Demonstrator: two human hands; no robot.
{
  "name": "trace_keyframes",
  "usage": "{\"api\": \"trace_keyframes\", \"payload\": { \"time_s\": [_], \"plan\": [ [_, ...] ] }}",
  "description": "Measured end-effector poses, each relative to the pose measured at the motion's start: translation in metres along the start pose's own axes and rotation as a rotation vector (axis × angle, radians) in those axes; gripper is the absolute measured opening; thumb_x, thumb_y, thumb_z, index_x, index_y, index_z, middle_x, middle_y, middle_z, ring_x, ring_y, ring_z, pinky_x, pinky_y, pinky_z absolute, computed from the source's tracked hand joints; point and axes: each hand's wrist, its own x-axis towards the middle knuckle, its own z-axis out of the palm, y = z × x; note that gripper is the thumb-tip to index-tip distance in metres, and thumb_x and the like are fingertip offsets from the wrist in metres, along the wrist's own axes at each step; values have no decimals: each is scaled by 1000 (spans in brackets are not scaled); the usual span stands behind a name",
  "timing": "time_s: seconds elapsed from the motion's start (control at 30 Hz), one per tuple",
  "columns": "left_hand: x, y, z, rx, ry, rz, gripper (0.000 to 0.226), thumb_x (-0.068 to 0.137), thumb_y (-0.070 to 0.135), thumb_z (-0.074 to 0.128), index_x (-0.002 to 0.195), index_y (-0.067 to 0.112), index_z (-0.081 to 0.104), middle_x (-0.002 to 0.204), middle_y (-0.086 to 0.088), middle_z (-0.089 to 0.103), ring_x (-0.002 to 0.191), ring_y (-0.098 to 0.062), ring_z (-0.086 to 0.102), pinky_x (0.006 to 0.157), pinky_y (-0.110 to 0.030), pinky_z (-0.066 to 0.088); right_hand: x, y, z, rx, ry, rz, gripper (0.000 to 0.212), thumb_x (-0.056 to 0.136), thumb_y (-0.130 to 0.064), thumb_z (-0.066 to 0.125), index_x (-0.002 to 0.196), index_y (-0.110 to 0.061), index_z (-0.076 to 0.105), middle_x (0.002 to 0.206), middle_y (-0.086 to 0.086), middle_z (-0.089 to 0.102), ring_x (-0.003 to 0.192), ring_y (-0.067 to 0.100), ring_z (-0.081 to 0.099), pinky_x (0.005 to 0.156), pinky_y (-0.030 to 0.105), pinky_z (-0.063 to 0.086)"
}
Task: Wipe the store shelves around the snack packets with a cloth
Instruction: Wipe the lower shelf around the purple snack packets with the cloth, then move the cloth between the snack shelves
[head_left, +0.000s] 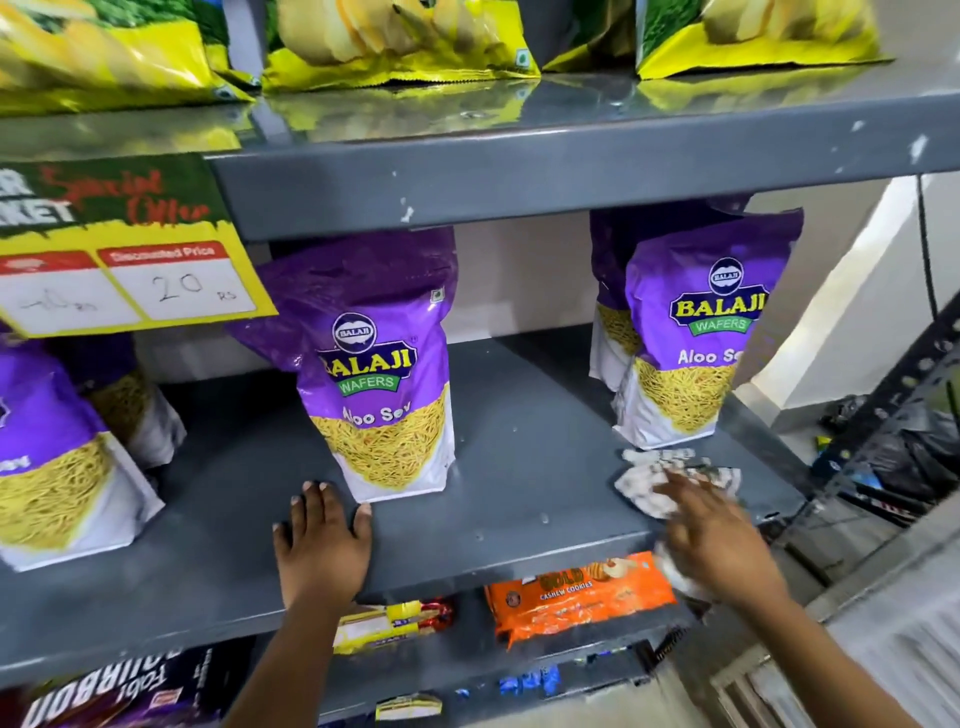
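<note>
The grey middle shelf (524, 457) holds purple Aloo Sev packets standing upright: one in the middle (384, 374), one at the right (691, 332), one at the left (47, 467). My left hand (322, 540) lies flat and open on the shelf, fingertips just in front of the middle packet. My right hand (711, 535), blurred, presses a white patterned cloth (660, 478) onto the shelf's right front, right below the right packet. Part of the cloth hangs under my palm over the shelf edge.
The upper shelf (519, 171) carries yellow-green chip bags (395, 41). A yellow price sign (119, 249) hangs at the left. Below are orange cookie packs (576, 592), a yellow pack (384, 623) and dark biscuit boxes (104, 696). Black bags (909, 447) lie beyond the shelf's right end.
</note>
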Motion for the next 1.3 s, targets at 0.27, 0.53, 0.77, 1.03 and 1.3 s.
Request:
{"api": "trace_keyframes", "payload": {
  "time_s": [0.27, 0.53, 0.77, 1.03, 1.3],
  "plan": [
    [-35, -64, -11, 23, -13, 143, 72, 91, 50, 14, 125, 0, 51, 134, -24, 49, 122, -41, 47, 100, -53, 38, -6, -12, -17, 273, -20, 29, 46, 60, -3, 55, 94, -32, 66, 108, 7, 71, 102, 30, 64, 89, 46, 47],
    [-53, -213, -54, 100, 22, 8, 73, 88, 51, 18, 121, -2, 55, 128, -24, 55, 118, -41, 51, 95, -54, 43, -27, -187, 44, 464, -252, -393, 65, 58, 17, 50, 72, -46, 61, 105, -42, 57, 105, 11, 61, 82, 13, 45],
    [-41, -339, -98, 112, 66, -197, 60, 91, 35, 48, 140, 4, 30, 149, -21, 27, 137, -37, 22, 109, -53, 19, -46, -336, 83, 504, -379, -476, 43, 67, 5, 59, 100, -20, 65, 121, -1, 60, 113, 19, 57, 92, 13, 40],
    [-39, -357, -96, 195, -43, -118, 78, 86, 29, 41, 143, -1, -4, 153, -25, 0, 141, -39, 3, 113, -52, 11, -68, -459, 114, 291, -434, -608, 73, 70, -3, 61, 137, -16, 35, 150, 5, 31, 138, 14, 28, 105, 8, 10],
    [-40, -364, -99, 230, -38, -79, 92, 84, 25, 48, 138, 5, -24, 152, -18, -21, 141, -32, -11, 116, -43, 3, -106, -543, 132, 358, -446, -722, 72, 69, 20, 45, 125, -26, 52, 140, -6, 48, 131, 7, 38, 102, 13, 25]
  ]
}}
